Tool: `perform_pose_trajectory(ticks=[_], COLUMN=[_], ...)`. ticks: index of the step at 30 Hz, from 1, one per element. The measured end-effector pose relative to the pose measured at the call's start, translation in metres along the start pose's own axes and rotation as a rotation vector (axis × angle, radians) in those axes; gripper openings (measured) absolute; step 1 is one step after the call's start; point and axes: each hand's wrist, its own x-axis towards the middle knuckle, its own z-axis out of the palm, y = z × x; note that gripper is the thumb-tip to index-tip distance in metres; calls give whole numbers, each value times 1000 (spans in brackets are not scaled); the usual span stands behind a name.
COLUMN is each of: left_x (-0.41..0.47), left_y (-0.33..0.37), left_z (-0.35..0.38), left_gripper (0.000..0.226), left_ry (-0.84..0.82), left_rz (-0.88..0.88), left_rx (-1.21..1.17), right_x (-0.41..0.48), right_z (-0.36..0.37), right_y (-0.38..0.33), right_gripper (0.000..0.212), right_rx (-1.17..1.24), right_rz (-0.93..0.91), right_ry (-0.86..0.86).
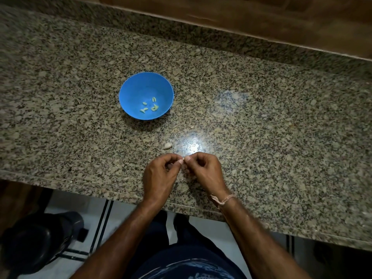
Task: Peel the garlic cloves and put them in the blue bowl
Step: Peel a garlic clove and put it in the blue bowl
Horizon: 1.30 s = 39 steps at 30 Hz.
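Head view: left hand [159, 174], right hand [205, 170] pinching garlic clove [183, 158] near worktop [281, 137] front edge; clove light, likely slippery, grip by ends

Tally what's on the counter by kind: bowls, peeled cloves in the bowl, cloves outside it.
Blue bowl: 1
Peeled cloves in the bowl: about 6, small and partly touching, so the count is approximate
Loose clove on the counter: 1
Clove pinched between the left hand and right hand: 1
Total: about 9
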Motion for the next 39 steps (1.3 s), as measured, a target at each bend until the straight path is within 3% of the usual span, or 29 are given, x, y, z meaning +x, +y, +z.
perform_pose_trajectory(ticks=[9,23,30,35,39], left_x=[0,9,8,5,6], left_y=[10,7,9,9,11], left_z=[-6,-17,-15,-11,-9], left_gripper=[10,11,12,8,14], left_ry=[7,-162,-151,-123,-123], left_rz=[112,127,149,135,77], left_rx=[104,-6,36,41,7], right_x=[2,-4,-3,-4,-5], right_z=[-5,-11,-12,-13,-11], right_y=[2,-7,-3,-1,-3], right_gripper=[17,17,18,20,24], right_rx=[-258,-348,-387,-351,-61], right_rz=[-160,-254,-260,-225,-34], right_ry=[37,40,29,-19,-97])
